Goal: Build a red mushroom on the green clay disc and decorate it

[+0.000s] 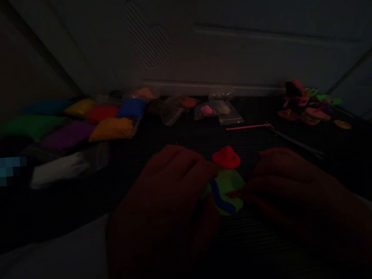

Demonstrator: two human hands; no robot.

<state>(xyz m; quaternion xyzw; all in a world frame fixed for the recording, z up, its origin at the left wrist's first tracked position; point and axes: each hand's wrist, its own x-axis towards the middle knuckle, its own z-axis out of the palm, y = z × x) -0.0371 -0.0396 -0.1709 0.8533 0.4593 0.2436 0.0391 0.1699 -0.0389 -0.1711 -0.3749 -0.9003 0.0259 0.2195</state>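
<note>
The scene is very dark. A flat light-green clay piece (229, 183) lies on the dark ribbed mat (173, 140), with a blue clay strip (221, 198) curving across it and a red clay cap (226, 158) at its top. My left hand (173, 187) rests with curled fingers on the green piece's left edge. From the right, my right hand (291, 183) reaches in with fingertips pinched at the green piece's right edge.
Packets of coloured clay lie at the left: orange (111, 128), purple (66, 135), green (28, 125), blue (132, 107), red (101, 113), white (63, 167). Small clear bags (216, 109) sit behind. A pink stick tool (249, 127) and a heap of clay shapes (307, 103) are at the right.
</note>
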